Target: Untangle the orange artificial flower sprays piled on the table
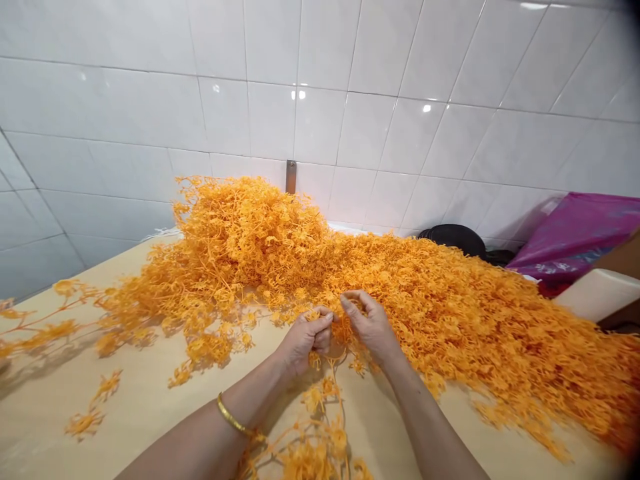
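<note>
My left hand (310, 337) is closed, thumb pressed on the curled fingers, pinching a thin orange stem of plastic flower pieces (325, 393). This strand hangs down between my forearms and lies on the table top near my body. Just to the right, my right hand (373, 327) has its thumb and index fingertips together. Whatever is between those tips is too small to make out. Both hands stand at the front edge of a big heap of orange flower pieces (250, 247), a small gap apart.
More orange pieces (475, 313) spread along the right side of the pale table (145, 413). A loose sprig (93, 407) lies at left. Behind are a tiled wall (320, 120), a black round object (453, 239), a purple bag (575, 233) and a white roll-like object (607, 293).
</note>
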Tool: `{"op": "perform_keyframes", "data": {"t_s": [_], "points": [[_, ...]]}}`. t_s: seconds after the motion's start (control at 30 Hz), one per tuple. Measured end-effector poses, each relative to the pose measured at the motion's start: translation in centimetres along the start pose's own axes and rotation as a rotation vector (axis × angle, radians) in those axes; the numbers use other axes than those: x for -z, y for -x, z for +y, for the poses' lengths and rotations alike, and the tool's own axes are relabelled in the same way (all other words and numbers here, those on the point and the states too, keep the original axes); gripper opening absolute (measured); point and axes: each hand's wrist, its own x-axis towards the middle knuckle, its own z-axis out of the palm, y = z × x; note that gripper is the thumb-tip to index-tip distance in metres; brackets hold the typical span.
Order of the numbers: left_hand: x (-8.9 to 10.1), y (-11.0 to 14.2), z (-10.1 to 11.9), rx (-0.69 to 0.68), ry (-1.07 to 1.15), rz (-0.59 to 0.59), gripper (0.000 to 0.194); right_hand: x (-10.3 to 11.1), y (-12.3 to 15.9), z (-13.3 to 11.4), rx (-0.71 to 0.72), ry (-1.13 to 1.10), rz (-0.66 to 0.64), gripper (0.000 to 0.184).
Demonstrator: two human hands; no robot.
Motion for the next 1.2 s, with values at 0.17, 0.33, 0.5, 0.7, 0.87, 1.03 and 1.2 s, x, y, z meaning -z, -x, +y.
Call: {"op": "perform_keyframes", "data": {"t_s": [0.17, 0.33, 0.5, 0.7, 0.87, 1.03, 1.2], "points": [[-0.5, 0.0, 0.0, 0.020, -0.055, 0.008, 0.022, -0.6, 0.3, -0.1, 0.014, 0.138, 0.095, 0.028], [-1.1, -0.1, -0.2, 0.046, -0.061, -0.034, 0.027, -1.7, 0.5, -0.3, 0.036, 0.262, 0.333, 0.030], [-1.0, 0.1, -0.2, 0.016, -0.066, -0.027, 0.027, -0.4, -0.2, -0.2, 0.067, 0.392, 0.424, 0.032], [-0.6, 0.7, 0.1, 0.038, -0.124, 0.027, 0.024, 4.5, -1.5, 2.0, -0.099, 0.428, 0.704, 0.032], [-0.5, 0.4, -0.1, 0.055, -0.168, 0.000, 0.022, 2.7, -0.9, 1.2, 0.020, 0.305, 0.311, 0.027], [-0.6, 0.5, 0.0, 0.066, -0.234, -0.036, 0.021, 2.1, -0.7, -0.6, 0.013, 0.133, -0.094, 0.027], [-0.8, 0.4, 0.1, 0.067, -0.256, -0.054, 0.023, 1.6, -0.2, -0.7, 0.001, 0.176, -0.220, 0.028]]}}
